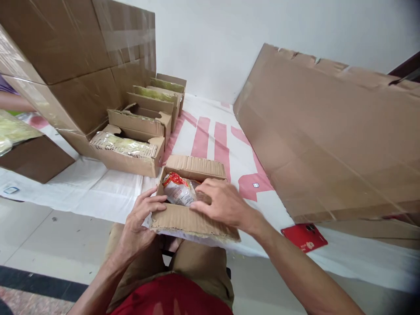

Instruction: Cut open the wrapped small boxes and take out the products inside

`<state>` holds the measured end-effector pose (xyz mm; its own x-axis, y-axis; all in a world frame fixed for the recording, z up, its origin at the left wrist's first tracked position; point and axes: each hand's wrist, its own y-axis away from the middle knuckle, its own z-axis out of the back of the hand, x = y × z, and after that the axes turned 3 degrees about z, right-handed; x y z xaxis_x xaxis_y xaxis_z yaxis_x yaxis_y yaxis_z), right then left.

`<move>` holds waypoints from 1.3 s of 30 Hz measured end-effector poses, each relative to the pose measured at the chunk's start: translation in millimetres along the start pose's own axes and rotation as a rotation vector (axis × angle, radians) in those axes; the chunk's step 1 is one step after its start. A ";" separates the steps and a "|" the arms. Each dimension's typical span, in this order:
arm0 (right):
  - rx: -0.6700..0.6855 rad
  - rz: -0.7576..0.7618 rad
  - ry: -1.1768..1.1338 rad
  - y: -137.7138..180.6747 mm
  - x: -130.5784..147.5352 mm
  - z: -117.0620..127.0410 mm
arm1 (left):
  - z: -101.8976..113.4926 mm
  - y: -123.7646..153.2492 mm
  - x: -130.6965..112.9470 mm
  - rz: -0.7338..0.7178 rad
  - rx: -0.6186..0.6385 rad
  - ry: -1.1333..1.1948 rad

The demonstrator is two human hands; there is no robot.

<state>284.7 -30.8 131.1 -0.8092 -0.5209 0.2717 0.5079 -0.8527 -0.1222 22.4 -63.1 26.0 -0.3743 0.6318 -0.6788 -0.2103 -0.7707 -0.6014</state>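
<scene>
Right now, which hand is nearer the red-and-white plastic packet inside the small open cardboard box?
Right. The right hand rests over the box opening, fingers beside the red-and-white plastic packet; the left hand grips the small open cardboard box at its outer left wall.

Plain brown corrugated small cardboard box (193, 221) dead centre, with a shiny silver plastic packet (179, 190) inside, red and white print at its 11 o'clock end. At 10 o'clock, a row of matching tan open cartons (131, 162) stuffed with pale yellow-green clear-wrapped bags (123, 144). White table sheet (108, 188) underneath with fat pink stripes (210, 140) toward 12. Small flat red card (303, 237) with white marks at 4 o'clock. Big dull brown cardboard slab (328, 140) at 2. Khaki trousers (193, 262) and red shirt (170, 297) down at 6.
</scene>
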 end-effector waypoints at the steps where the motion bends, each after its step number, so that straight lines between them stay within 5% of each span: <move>1: 0.049 0.000 0.030 -1.9 4.4 -4.6 | -0.6 -1.1 0.2 -0.011 -0.012 -0.015; 3: 0.032 -0.009 0.032 -6.1 6.3 -11.6 | -1.8 -2.8 -0.3 -0.032 -0.039 -0.046; 10: -0.404 -0.053 -0.296 0.3 -1.8 8.2 | -8.1 -11.4 -6.0 -0.096 -0.065 -0.106; 17: -0.361 -0.099 -0.422 8.8 -6.7 16.9 | -16.3 -39.0 -16.1 -0.014 -0.095 -0.201; 22: -0.113 0.050 -0.340 6.0 -21.2 20.7 | -25.4 -44.7 -13.7 0.046 -0.046 -0.264; 29: -0.090 0.070 -0.442 5.4 -37.7 38.2 | -30.3 -52.6 -17.4 0.032 0.047 -0.359; 35: -0.304 -0.033 -0.623 13.6 -49.4 52.5 | -23.7 -63.5 -12.4 0.040 0.080 -0.463; 39: -0.746 -0.124 -0.796 18.0 -64.5 60.2 | -22.6 -68.3 -9.4 0.124 0.086 -0.380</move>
<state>363.9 -10.2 168.8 -0.2841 -0.4847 0.8273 -0.0869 -0.8463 -0.5256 60.7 -14.5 64.0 -0.7055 0.4709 -0.5296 -0.2118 -0.8533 -0.4765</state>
